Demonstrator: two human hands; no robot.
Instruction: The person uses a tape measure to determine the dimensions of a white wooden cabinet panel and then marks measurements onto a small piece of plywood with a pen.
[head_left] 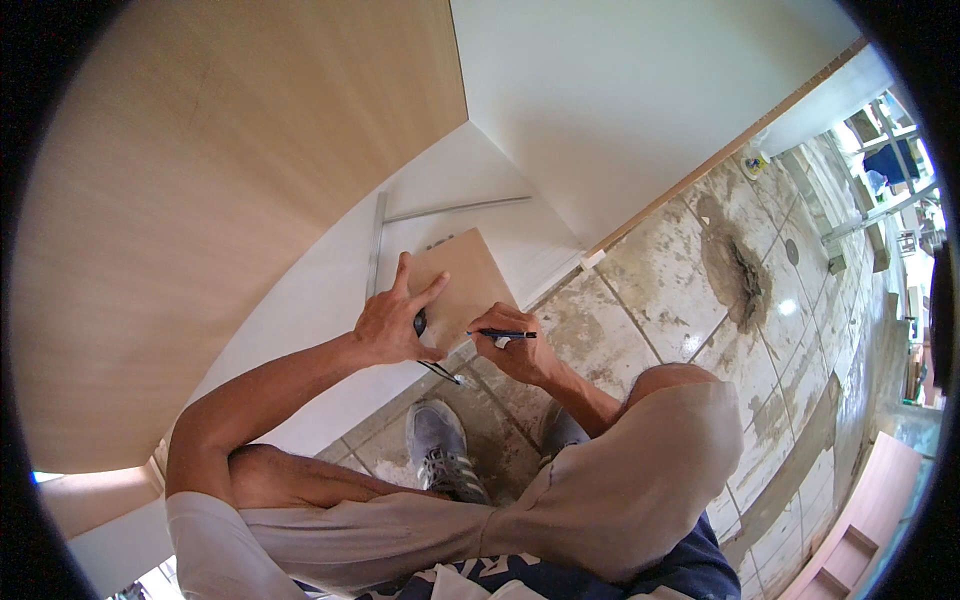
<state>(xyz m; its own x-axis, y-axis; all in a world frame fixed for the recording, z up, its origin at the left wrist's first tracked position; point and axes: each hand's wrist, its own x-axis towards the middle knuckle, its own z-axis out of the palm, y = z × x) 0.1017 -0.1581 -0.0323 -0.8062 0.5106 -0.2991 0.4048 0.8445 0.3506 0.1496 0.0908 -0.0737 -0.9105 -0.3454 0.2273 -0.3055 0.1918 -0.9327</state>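
A small tan wooden board (466, 268) lies on the white panel at the bottom of a cabinet. Across its left part rests my left hand (388, 325), open, fingers and thumb spread. A small dark rounded thing (420, 322) shows between that thumb and the fingers; its kind is unclear. At the board's near right edge my right hand (515, 350) is closed round a dark pen (505, 333), its bluish end pointing left. Thin dark strips (440, 372) stick out below my left hand, their upper part hidden.
A large wood-grain panel (250, 170) curves up on the left; a white panel (640, 90) stands behind. Metal strips (455, 208) lie on the white base (330, 300). The stained tile floor (640, 300) has a broken hole (745, 280). A pinkish wooden piece (865, 520) lies lower right.
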